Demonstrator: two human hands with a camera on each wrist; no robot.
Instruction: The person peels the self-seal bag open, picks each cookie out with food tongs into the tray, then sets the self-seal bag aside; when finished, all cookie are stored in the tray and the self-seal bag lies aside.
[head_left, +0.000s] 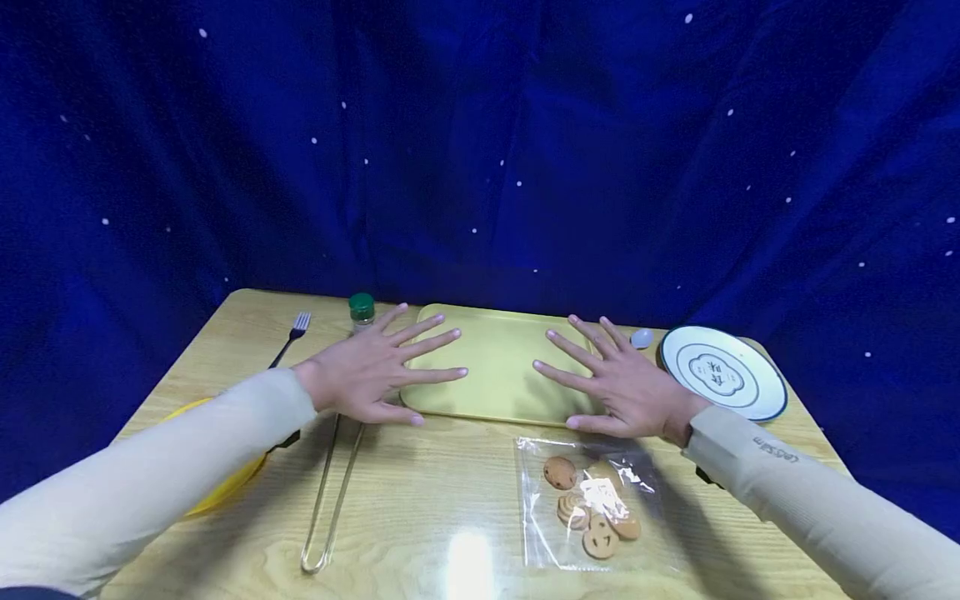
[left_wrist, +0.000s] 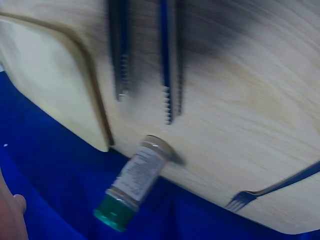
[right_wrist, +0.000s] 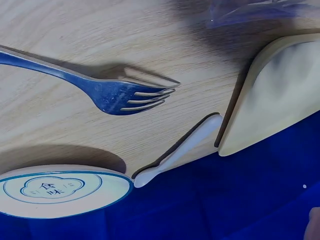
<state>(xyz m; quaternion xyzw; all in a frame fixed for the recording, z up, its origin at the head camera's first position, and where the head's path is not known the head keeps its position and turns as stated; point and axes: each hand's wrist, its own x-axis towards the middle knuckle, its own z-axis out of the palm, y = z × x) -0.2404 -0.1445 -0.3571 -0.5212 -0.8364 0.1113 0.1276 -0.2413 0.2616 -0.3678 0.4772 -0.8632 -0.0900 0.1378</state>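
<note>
Deep blue cloth (head_left: 480, 150) hangs behind the wood-grained table (head_left: 427, 500), and near the table's far edge lies the pale yellow tray (head_left: 506, 367). My left hand (head_left: 375, 371) is spread at its left end, my right hand (head_left: 626, 383) at its right; all my fingers are splayed and released, grasping nothing. They seem to hover, though I cannot rule out a touch. To hold this pose well, I judge, I should keep both palms level, fingers wide and wrists light. Drifting outward could bring my right side against the plate (head_left: 723, 373); drifting back could bring it down on the clear bag of cookies (head_left: 592, 512). Sinking could put my left palm on the tongs (head_left: 346, 490).

From my head I see that whole bag, while the right wrist view catches only a blurred edge of it. The tongs' far ends are hidden under my left hand from above; the left wrist view shows them serrated, apart and gripping nothing. It also shows the label of the green-capped shaker (left_wrist: 136, 176), mostly covered in the head view. Only the right wrist view reveals the near fork (right_wrist: 117, 97), and it gives me the white spoon (right_wrist: 184, 148) whole, handle included, where my head view gets just its bowl.
</note>
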